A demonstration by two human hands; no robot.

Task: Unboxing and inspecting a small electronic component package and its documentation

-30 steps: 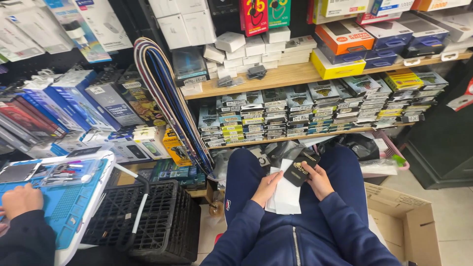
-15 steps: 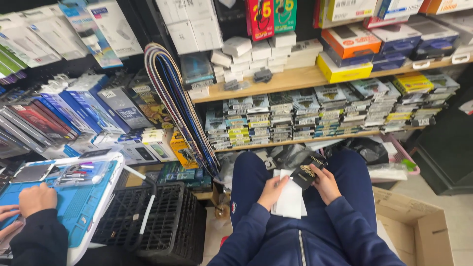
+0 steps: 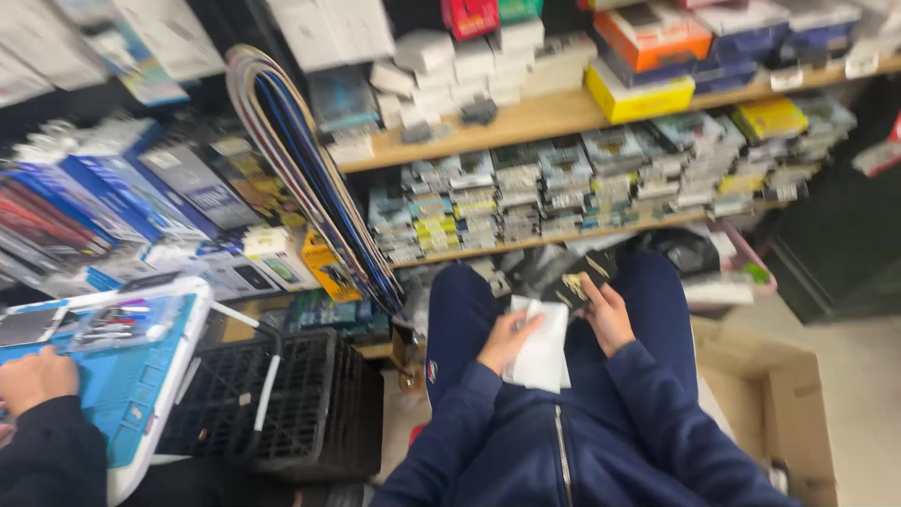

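Note:
I sit with dark blue trousers and a blue zipped top. My left hand (image 3: pixel 509 340) rests on a white cloth or paper sheet (image 3: pixel 542 349) lying on my lap and pinches its edge. My right hand (image 3: pixel 605 313) holds a small dark flat device (image 3: pixel 589 270) with yellowish parts, raised a little above my right thigh. The picture is blurred, so the device's details cannot be made out.
A co-worker's hand (image 3: pixel 36 378) rests on a blue work mat (image 3: pixel 141 371) at left. A black plastic crate (image 3: pixel 282 404) stands beside my left knee. Wooden shelves (image 3: pixel 526 122) with stacked boxes fill the front. An open cardboard box (image 3: pixel 779 404) sits at right.
The view shifted slightly and blurred. My right hand has lifted the dark device a little forward; my left hand stays on the white sheet. The co-worker's hand moved slightly on the mat.

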